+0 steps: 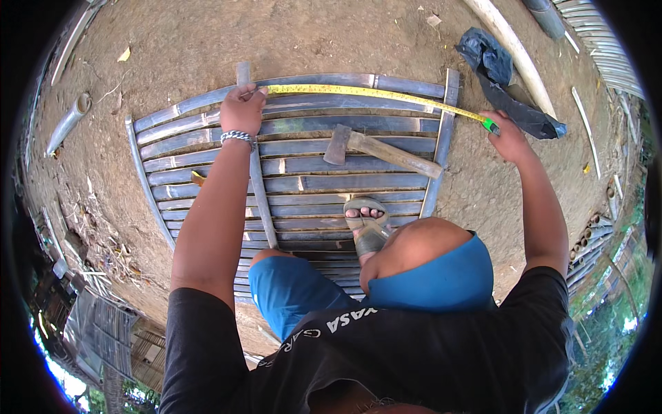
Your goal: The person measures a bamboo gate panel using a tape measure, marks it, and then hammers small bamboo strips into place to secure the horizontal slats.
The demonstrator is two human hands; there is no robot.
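Note:
A yellow tape measure (pixel 365 92) is stretched along the far edge of a bamboo slat panel (pixel 358 183) lying on the ground. My left hand (pixel 243 110) pinches the tape's end beside the panel's middle crosspiece. Out past the right-hand crosspiece, my right hand (pixel 508 136) grips the green tape case, mostly hidden in the fingers. Between my arms an axe (pixel 386 152) rests on the slats, its rusty head to the left and wooden handle to the right. My sandalled foot (pixel 367 217) is planted on the panel nearer to me.
Beyond my right hand lie a crumpled black plastic sheet (pixel 488 58) and a long pale pole (pixel 514 48). A short bamboo piece (pixel 69 124) is on the dirt at the left. Cut bamboo (pixel 593 238) is piled at the right, and woody scraps (pixel 103 255) litter the left.

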